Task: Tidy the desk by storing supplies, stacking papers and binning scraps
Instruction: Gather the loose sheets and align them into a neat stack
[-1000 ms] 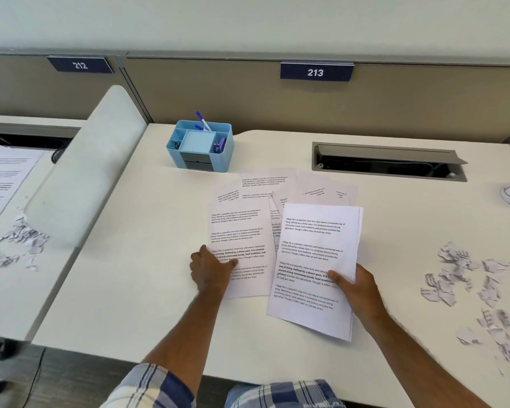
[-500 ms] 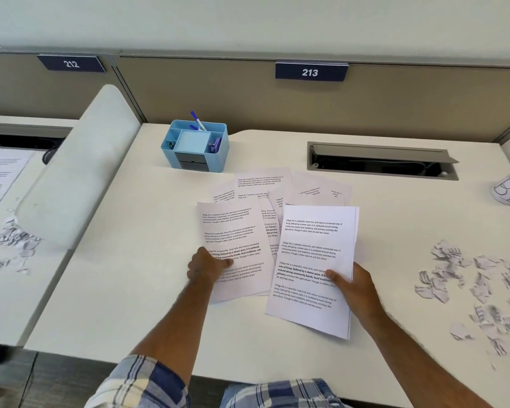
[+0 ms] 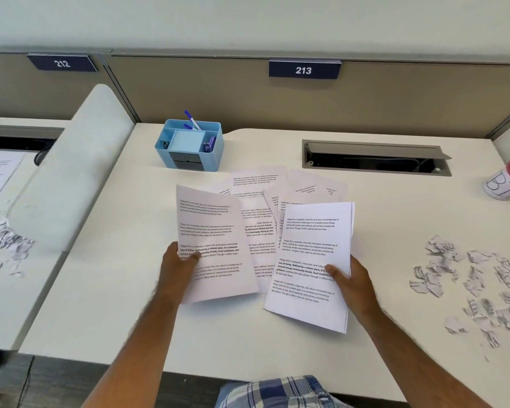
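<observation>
The left hand [image 3: 178,267] is pinching a single sheet [image 3: 212,242] by its left edge, thumb on the printed face and the other fingers curled out of sight behind it. The sheet is tilting up off the table [image 3: 106,290], probably because a flat page is hard to grip until one edge is raised.

The right hand [image 3: 352,279] is gripping a stack of papers [image 3: 312,260] near its lower right side, thumb pressed on top and the rest of the fingers hidden beneath. The stack's edges are lining up fairly well, which suggests this hand is serving as the collecting point, so that each loose page can be laid onto it.

Between and behind the two hands, more loose sheets [image 3: 259,201] are lying fanned and overlapping on the table, some turned the other way round, waiting to be gathered.

To the right, well apart from the papers, torn scraps [image 3: 471,284] are lying scattered, not yet binned. A cup [image 3: 505,184] with a pink rim is standing at the far right edge, possibly meant to take them. At the back, a blue organiser [image 3: 189,144] is holding pens [image 3: 192,122] and small items, so the supplies appear to be stored already.

In my judgement, the paper stacking is partly done.
</observation>
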Demonstrator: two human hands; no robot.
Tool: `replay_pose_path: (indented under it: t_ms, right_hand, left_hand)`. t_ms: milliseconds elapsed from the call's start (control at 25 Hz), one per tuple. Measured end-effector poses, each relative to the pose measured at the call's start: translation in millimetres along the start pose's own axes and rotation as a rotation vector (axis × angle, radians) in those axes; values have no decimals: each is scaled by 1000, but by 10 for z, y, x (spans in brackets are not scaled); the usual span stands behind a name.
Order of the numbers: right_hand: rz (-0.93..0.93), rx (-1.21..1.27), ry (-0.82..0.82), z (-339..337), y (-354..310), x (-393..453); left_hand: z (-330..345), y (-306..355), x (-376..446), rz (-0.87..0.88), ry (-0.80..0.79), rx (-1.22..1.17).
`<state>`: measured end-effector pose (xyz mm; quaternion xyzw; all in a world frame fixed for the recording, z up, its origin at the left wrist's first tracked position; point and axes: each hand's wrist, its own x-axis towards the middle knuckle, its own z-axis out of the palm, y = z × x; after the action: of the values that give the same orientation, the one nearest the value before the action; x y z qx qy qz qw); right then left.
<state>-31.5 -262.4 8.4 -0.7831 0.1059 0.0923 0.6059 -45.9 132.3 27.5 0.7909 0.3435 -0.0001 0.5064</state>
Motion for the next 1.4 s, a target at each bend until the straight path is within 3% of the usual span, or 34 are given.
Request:
replay_pose_path:
  t_ms: [240,480,840,1080,1280,1400]
  right_hand:
    - [11,116,-11,116,-164,4]
    - [33,277,-86,304,-608,-102]
    - [4,300,-210,435,-911,-218]
    - [-86,122,-255,344,-947,-227]
    - [-268,82,-148,331,-1099,-213]
    - [-285,82,-114,361,-1017,-201]
  left_hand:
    - [-47,229,-350,39,-243,-254]
    - [128,429,-719,102,-357,-212]
    - [275,513,-863,-92,-576,-417]
    - [281,610,-810,46,-462,-257]
    - [262,850,-788,274,-377,-198]
    - [285,875,-782,319,-365,-99]
